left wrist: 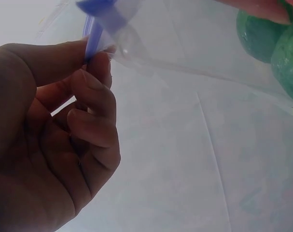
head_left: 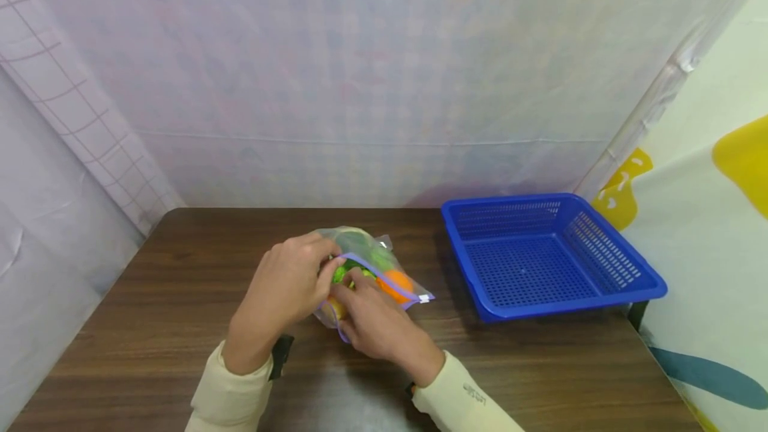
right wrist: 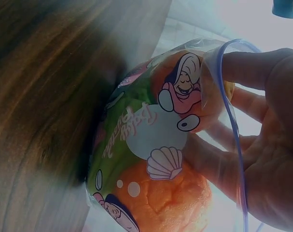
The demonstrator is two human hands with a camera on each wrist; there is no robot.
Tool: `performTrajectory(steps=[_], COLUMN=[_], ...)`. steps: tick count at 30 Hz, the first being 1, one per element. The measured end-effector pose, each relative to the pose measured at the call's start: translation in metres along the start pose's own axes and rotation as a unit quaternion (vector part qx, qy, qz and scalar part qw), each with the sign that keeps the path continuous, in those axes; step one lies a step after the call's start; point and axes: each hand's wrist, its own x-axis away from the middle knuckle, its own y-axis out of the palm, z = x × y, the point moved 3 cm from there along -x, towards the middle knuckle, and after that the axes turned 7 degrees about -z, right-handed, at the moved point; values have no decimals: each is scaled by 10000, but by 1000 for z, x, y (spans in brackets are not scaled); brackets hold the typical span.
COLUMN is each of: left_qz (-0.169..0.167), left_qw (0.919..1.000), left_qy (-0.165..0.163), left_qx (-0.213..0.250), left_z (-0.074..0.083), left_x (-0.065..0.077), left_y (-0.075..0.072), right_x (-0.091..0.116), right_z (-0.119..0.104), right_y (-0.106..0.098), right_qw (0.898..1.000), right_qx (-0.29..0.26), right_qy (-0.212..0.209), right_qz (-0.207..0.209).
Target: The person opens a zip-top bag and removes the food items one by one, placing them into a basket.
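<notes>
A clear plastic zip bag (head_left: pixel 354 240) with a purple seal lies on the table, its mouth spread apart and a white slider (head_left: pixel 425 299) at the right end. My left hand (head_left: pixel 294 279) pinches the purple rim between thumb and fingertips. Through that mouth reaches my right hand (head_left: pixel 375 319), thumb and fingers round an orange-yellow fruit (right wrist: pixel 177 77). Beside it in the bag sits a wrinkled orange (head_left: pixel 396 285). Green produce (left wrist: pixel 262 36), rounded and lumpy, fills the back of the bag. Cartoon prints and a pale label (right wrist: pixel 156 130) cover the outside.
A blue plastic basket (head_left: pixel 555 309) with a perforated bottom stands right of the bag, near the right table edge. The dark wooden table (head_left: pixel 180 272) meets a pale curtain (head_left: pixel 372 85) at the back.
</notes>
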Motion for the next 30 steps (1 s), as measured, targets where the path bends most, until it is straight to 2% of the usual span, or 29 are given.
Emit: performTrajectory(steps=[23,30], left_qz=[-134,-135], left_qw=[9998,9998], left_qy=[-42,-41], left_qx=[127,102], left_z=[-1,-2], left_x=[0,0], left_y=[2,1], right_x=[2,0], right_z=[0,0], right_y=[3,1], right_qw=[9997,9999], right_qx=[46,-69], right_qy=[25,-48], right_qz=[-222,-58])
